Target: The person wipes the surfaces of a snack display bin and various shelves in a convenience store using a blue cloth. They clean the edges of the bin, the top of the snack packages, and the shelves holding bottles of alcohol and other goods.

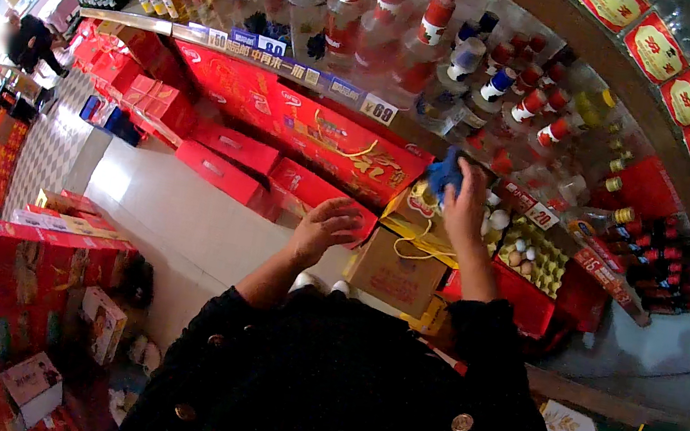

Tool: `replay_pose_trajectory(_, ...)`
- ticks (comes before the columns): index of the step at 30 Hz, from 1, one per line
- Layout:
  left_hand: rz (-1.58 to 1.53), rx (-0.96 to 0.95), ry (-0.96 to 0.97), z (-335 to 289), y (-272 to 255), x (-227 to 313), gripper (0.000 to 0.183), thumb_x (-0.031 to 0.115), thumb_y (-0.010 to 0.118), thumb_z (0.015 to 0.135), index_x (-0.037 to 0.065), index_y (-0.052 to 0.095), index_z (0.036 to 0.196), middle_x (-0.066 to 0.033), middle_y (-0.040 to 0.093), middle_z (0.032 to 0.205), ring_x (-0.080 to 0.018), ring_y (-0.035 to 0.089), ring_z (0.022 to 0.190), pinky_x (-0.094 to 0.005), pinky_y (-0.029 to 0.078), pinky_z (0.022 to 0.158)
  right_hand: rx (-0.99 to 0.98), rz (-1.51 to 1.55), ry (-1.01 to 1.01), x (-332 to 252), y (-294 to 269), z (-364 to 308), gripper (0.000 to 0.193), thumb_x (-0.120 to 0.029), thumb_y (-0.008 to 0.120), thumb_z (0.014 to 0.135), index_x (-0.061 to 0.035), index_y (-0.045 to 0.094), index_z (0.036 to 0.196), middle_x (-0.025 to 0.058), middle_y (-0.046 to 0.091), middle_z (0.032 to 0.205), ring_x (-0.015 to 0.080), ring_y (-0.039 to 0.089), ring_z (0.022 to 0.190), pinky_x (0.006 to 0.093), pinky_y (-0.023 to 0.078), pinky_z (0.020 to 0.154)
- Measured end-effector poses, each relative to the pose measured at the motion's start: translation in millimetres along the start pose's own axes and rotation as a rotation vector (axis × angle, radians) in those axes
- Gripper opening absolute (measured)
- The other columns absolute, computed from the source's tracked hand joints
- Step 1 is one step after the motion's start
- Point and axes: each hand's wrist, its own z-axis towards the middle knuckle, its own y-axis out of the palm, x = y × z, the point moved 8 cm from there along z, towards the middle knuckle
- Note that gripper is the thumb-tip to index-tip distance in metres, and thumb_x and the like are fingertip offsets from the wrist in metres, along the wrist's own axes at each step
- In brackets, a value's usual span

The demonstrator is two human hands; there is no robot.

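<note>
My right hand (464, 211) is closed on a blue cloth (444, 174), right at the front edge of the bottle shelf (331, 84). Above the cloth stand clear glass bottles with red caps (434, 24) and others with blue caps (488, 93). My left hand (328, 229) hovers with its fingers apart over the red gift boxes (300, 184), holding nothing. Below my right wrist is a brown cardboard box (400, 271), with a yellow box with a cord handle (419, 215) beside it. An egg tray (541, 255) with several eggs sits to the right of my right forearm.
Red cartons (30, 271) are stacked at the lower left, and more red boxes (152, 103) line the shelf's foot. Pale floor tiles (170, 212) run between them. Dark bottles (660, 262) stand at the right. Far left, another person (29, 44) is in the aisle.
</note>
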Motion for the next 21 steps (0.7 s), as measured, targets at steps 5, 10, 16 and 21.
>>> replay_pose_trajectory(5,0.06,0.228,-0.115,-31.2,-46.4,-20.2,0.041,0.009,0.056,0.085,0.003,0.045,0.124,-0.012,0.055,0.116,-0.0229,0.057,0.097,-0.0381,0.05,0.083,0.02,-0.502,-0.132,47.9,22.7,4.0,0.066,0.0,0.058,0.081,-0.0126,0.03,0.14,0.0208,0.034,0.132,0.0406,0.04,0.116,0.048,0.039,0.094)
replay_pose_trajectory(10,0.12,0.355,-0.139,-49.1,-100.4,-21.1,0.041,0.007,0.057,0.084,0.003,0.045,0.123,-0.0109,0.056,0.114,-0.0217,0.058,0.093,-0.0357,0.051,0.08,0.038,-0.526,-0.189,43.9,40.5,6.7,0.068,0.0,0.052,0.086,-0.0153,0.02,0.145,0.0195,0.031,0.135,0.0405,0.036,0.118,0.0509,0.036,0.094)
replay_pose_trajectory(16,0.255,0.3,-0.125,-40.9,-134.3,2.0,0.041,0.009,0.058,0.083,0.003,0.046,0.122,-0.0104,0.056,0.111,-0.0199,0.057,0.092,-0.0338,0.05,0.078,-0.029,-0.591,-0.199,27.5,61.6,10.0,0.065,-0.003,0.049,0.087,-0.0076,0.018,0.144,0.0201,0.028,0.139,0.0416,0.035,0.119,0.0525,0.031,0.097)
replay_pose_trajectory(21,0.252,0.202,-0.119,-35.3,-135.9,14.7,0.04,0.01,0.057,0.084,0.003,0.046,0.122,-0.0102,0.055,0.108,-0.0193,0.056,0.091,-0.0329,0.05,0.077,0.031,-0.595,-0.324,-19.2,90.8,23.9,0.05,-0.004,0.053,0.081,-0.0023,0.042,0.131,0.0154,0.039,0.125,0.0364,0.043,0.107,0.05,0.036,0.091)
